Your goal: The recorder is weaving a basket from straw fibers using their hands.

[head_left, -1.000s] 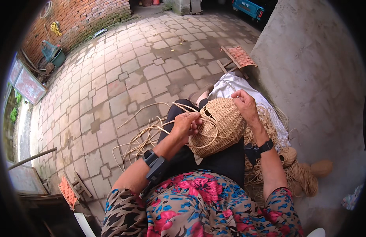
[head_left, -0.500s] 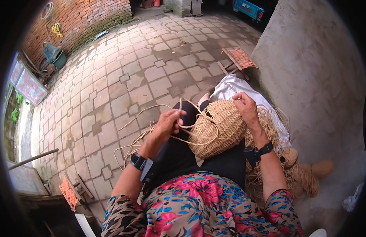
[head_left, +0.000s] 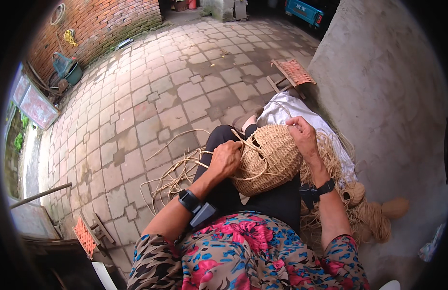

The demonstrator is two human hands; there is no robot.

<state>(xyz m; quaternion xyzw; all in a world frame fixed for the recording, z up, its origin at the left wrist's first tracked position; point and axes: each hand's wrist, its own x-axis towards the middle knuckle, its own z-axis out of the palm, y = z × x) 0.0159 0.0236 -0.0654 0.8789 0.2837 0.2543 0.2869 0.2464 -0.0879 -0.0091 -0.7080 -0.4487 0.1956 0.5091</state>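
A round basket [head_left: 274, 162] woven from tan straw cord rests on my lap, tilted, with a dark opening on its left side. Against that opening lies my left hand [head_left: 227, 158], its fingers closed on a straw cord [head_left: 242, 137]; the fingertips are partly hidden. My right hand [head_left: 303, 137] grips the basket's upper right edge between thumb and bent fingers. Loose cord ends [head_left: 178, 169] trail from the basket across my left thigh and past it over the paving. A loop of cord hangs on the basket's front.
Right of my legs, cord bundles and balls [head_left: 378, 212] lie by a white sheet [head_left: 284, 108]. Beyond it stands a low orange-woven stool [head_left: 294, 71], with another orange-woven stool [head_left: 84, 237] at lower left. A grey wall [head_left: 383, 96] rises on the right; paving stretches ahead.
My left hand has moved right and slightly down, from holding a raised cord loop to the basket's opening. The raised loop has drawn down. My right hand stays at the basket's edge.
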